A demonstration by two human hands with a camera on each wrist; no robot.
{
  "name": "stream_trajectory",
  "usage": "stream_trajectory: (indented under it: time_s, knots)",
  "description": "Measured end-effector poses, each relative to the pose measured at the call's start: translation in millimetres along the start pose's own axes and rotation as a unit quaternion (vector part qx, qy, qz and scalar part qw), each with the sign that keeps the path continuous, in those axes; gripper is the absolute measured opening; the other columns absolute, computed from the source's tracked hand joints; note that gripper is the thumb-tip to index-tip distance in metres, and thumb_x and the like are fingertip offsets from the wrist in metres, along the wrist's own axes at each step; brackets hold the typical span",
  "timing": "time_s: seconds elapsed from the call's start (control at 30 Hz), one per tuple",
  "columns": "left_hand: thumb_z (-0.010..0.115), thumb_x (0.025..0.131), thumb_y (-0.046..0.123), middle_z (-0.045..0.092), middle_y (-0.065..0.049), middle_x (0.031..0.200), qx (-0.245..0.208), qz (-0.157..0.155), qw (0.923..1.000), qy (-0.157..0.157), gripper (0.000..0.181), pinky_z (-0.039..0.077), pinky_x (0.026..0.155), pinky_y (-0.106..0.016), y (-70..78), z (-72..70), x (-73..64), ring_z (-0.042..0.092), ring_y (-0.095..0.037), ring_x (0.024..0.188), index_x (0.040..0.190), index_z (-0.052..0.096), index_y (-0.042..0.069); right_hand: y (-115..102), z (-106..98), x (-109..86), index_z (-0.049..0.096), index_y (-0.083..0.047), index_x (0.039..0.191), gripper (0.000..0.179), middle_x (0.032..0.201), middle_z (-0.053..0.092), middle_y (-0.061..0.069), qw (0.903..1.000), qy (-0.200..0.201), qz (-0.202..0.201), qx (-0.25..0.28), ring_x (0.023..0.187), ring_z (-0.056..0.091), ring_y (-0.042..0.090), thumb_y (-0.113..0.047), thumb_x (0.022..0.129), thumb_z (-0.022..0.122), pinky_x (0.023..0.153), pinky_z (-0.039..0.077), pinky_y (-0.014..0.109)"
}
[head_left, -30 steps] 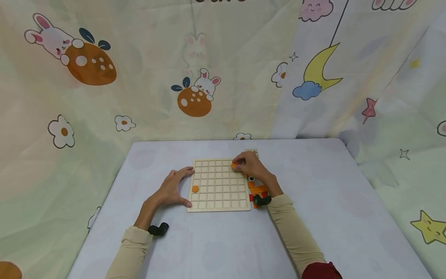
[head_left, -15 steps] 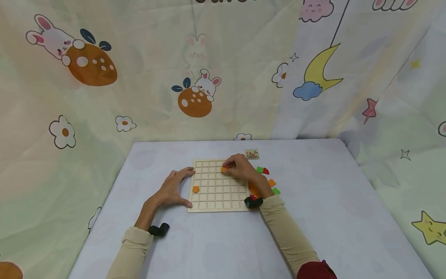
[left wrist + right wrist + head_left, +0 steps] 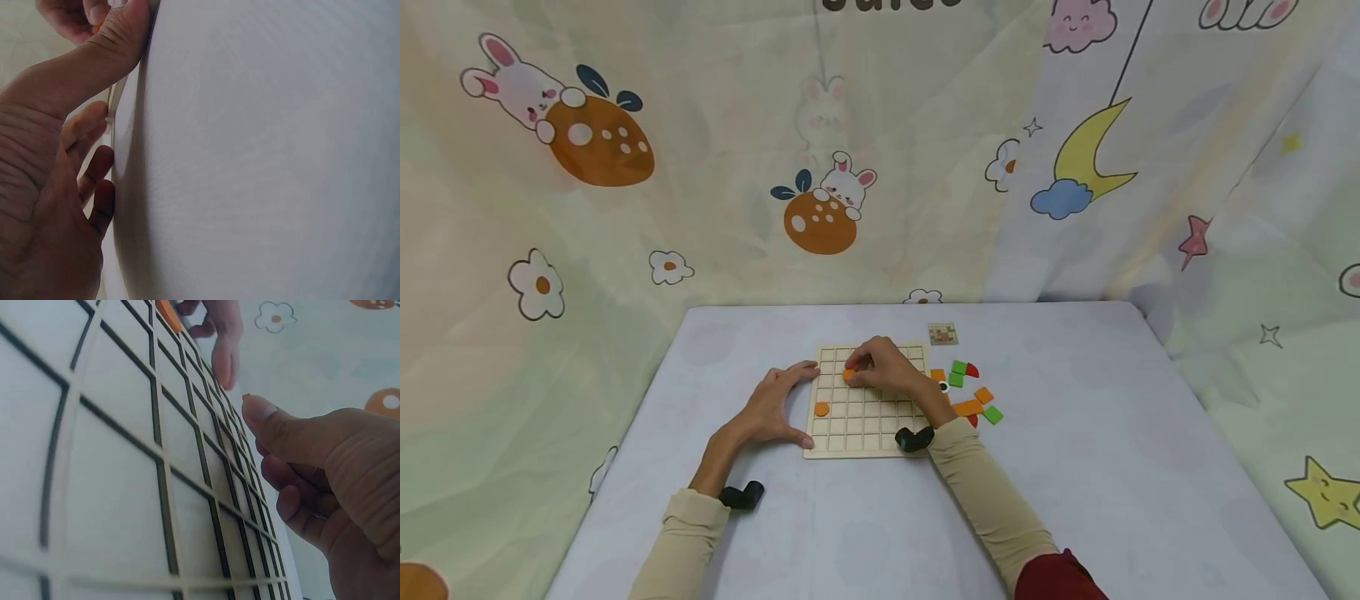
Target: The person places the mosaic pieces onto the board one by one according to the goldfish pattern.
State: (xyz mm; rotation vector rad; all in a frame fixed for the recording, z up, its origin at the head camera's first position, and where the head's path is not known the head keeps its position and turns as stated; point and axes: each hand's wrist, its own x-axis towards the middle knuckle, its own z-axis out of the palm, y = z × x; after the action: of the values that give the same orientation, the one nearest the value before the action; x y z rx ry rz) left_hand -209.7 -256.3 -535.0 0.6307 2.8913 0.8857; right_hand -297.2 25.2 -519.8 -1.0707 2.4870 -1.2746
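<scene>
The right hand (image 3: 886, 367) pinches a small orange piece (image 3: 848, 376) over the upper-left cells of a pale, wood-toned grid board (image 3: 880, 429) with raised ribs. The left hand (image 3: 772, 404) spreads wide, thumb and fingertips at the board's left edge, near a rounded orange disc (image 3: 822, 409). Flat, angular green blocks (image 3: 956, 380) lie right of the board on the whitish tabletop (image 3: 820, 525).

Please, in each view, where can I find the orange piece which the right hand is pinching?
Head: the orange piece is slightly left of and below centre.
Left wrist: only a sliver, at the top left.
Right wrist: a tiny edge, above and right of centre.
Shared landmark: the right hand.
</scene>
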Motion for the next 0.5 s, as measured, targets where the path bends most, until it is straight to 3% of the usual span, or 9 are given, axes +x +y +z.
stream_trajectory:
  time_s: [0.5]
  knots:
    - [0.108, 0.054, 0.053, 0.043, -0.003, 0.176, -0.007, -0.006, 1.0, -0.001, 0.129, 0.042, 0.105, -0.051, 0.0, -1.1, -1.8, 0.048, -0.025, 0.124, 0.163, 0.05, 0.015, -10, 24, 15.1, 0.084, -0.004, 0.112, 0.018, 0.105, 0.084, 0.008, 0.9997, -0.015, -0.005, -0.017, 0.089, 0.074, 0.012, -0.012, 0.096, 0.085, 0.084, 0.059, 0.027]
